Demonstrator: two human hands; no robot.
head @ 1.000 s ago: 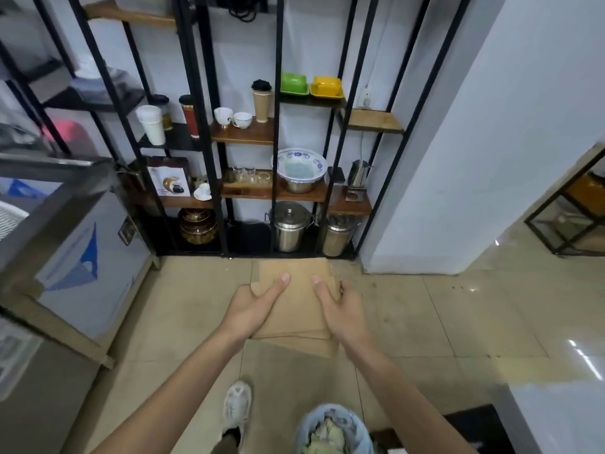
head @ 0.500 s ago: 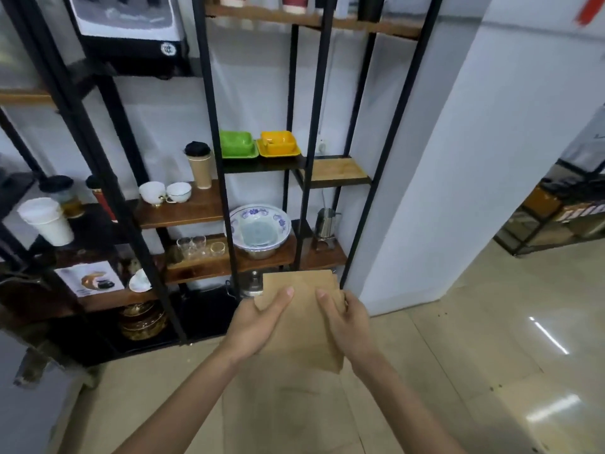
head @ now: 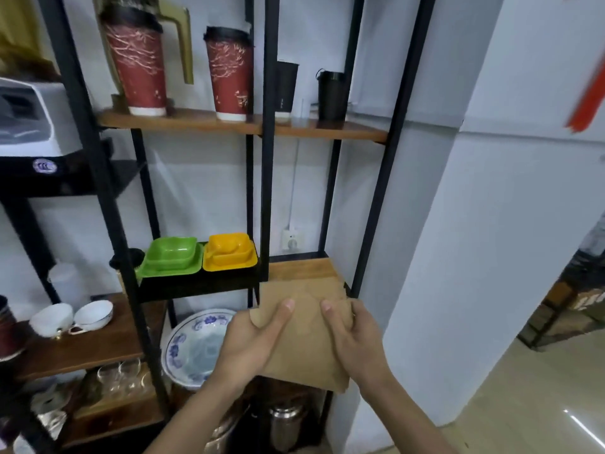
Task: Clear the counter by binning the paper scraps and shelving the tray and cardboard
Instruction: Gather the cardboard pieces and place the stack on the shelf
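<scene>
A flat stack of brown cardboard (head: pixel 304 332) is held level in front of me, thumbs on top. My left hand (head: pixel 253 347) grips its left edge and my right hand (head: pixel 355 339) grips its right edge. The far end of the cardboard reaches the front of a bare wooden shelf (head: pixel 301 268) at the right of the black metal rack (head: pixel 268 152). Whether the cardboard touches the shelf I cannot tell.
Green dishes (head: pixel 172 257) and yellow dishes (head: pixel 229 253) sit left of that shelf. Red paper cups (head: pixel 229 73) and black cups (head: pixel 330 95) stand on the shelf above. A blue-patterned bowl (head: pixel 196 347) and white cups (head: pixel 70 319) lie lower left. A white wall (head: pixel 491 224) stands close on the right.
The view has risen and closed in on the rack. Both hands have lifted the cardboard from floor height up to the level of the bare wooden shelf.
</scene>
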